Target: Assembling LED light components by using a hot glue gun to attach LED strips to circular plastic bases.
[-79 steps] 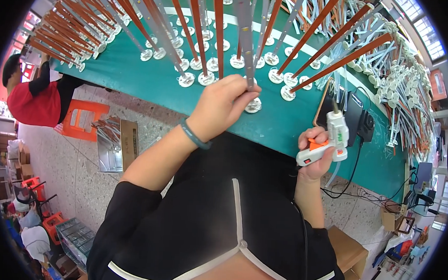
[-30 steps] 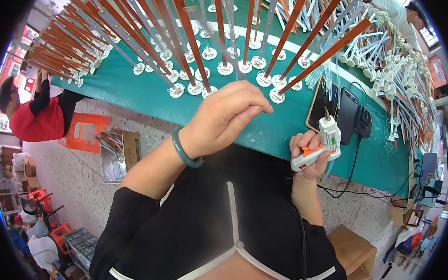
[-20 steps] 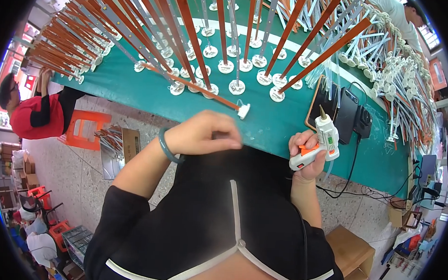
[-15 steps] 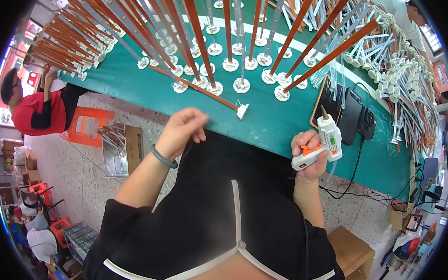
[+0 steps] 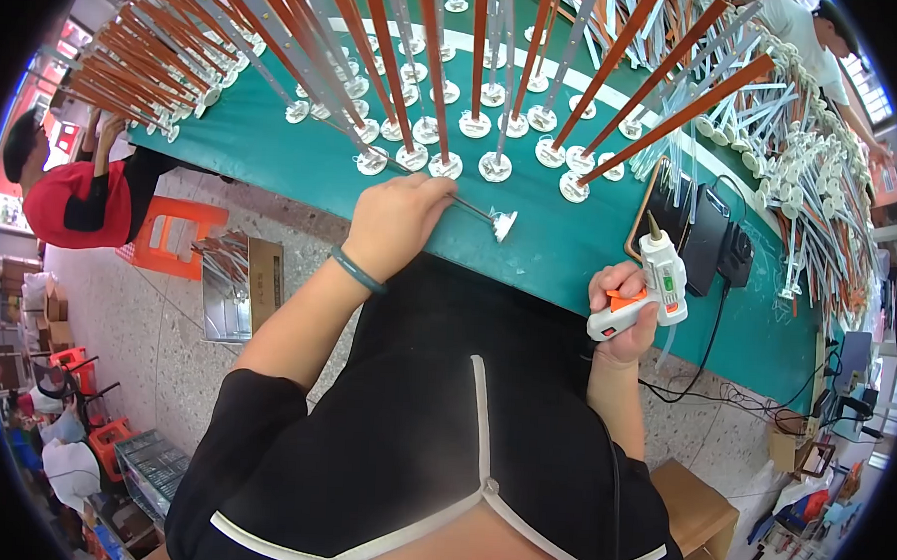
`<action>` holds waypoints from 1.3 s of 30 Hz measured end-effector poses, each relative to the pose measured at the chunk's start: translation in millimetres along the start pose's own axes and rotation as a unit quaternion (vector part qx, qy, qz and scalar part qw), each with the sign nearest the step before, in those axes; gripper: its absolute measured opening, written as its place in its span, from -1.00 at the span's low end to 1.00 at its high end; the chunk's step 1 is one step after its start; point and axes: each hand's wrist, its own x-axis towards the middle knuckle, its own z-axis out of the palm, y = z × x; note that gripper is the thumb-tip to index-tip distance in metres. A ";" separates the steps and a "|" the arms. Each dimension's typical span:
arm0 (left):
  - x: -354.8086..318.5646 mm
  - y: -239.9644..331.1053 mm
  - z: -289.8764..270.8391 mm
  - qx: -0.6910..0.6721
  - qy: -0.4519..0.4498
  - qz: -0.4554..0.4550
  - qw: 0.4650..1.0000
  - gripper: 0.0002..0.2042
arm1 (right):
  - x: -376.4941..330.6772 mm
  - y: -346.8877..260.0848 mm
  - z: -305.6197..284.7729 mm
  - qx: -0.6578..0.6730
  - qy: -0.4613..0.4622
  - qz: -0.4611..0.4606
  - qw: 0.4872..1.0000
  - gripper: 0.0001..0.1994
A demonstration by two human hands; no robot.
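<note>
My left hand [image 5: 396, 223] pinches a thin strip [image 5: 472, 208] low over the table's near edge. At the strip's right end is a small white round base [image 5: 506, 225], tipped on its side, with a fine wire on it. The fingers hide part of the strip. A white glue gun [image 5: 661, 274] with an orange trigger is in my right hand [image 5: 622, 313], nozzle pointing up, beside the table edge. Ahead of my hands stand many brown and grey strips [image 5: 478, 61] upright on white disc bases [image 5: 495, 167].
The green table [image 5: 560, 245] carries a dark tray [image 5: 657, 214], a black power adapter [image 5: 708, 241] and cables at right. More strips with discs lie piled [image 5: 803, 185] far right. A co-worker in red [image 5: 77, 194] sits left, near an orange stool [image 5: 175, 238] and open carton [image 5: 263, 282].
My left hand has moved forward and right onto the strip, which now shows its narrow edge. The right hand still holds the glue gun. The view has shifted slightly.
</note>
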 end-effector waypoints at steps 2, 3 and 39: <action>-2.0 9.3 -8.0 0.015 0.007 0.022 1.000 -0.92 | 0.3 1.0 -2.0 0.003 -0.002 0.005 1.000 -0.61; -3.8 14.9 -14.0 0.053 -0.010 0.043 0.998 -0.91 | 0.4 1.5 -2.8 0.006 -0.007 0.011 1.000 -0.61; 56.1 -97.6 -137.0 0.539 -0.149 0.181 0.809 -0.90 | 2.7 -0.2 6.6 -0.001 0.017 -0.002 1.000 -0.63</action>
